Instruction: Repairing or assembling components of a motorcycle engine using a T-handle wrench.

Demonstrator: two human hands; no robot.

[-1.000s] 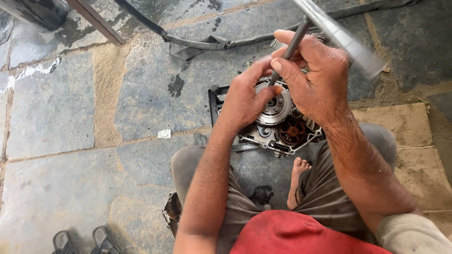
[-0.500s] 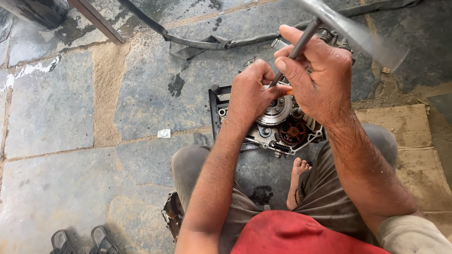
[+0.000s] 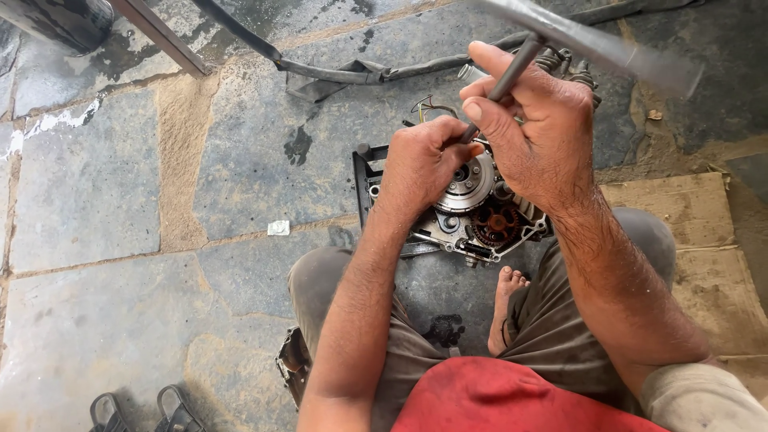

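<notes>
Two hands work over an open engine case lying on the stone floor. Right hand fingers are closed around a dark metal rod angled onto the case's round silver clutch; left hand fingers are curled, pressing that clutch's near edge.

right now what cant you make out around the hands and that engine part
All from the head view:
- Tip of the thin rod: hidden behind the left hand.
- Cross handle on top: motion-blurred, its left end cut by the top edge.
- Middle of the engine casing: covered by both hands; the right hand hides its far side.
- Dark container: cut off at the top-left corner.
</notes>
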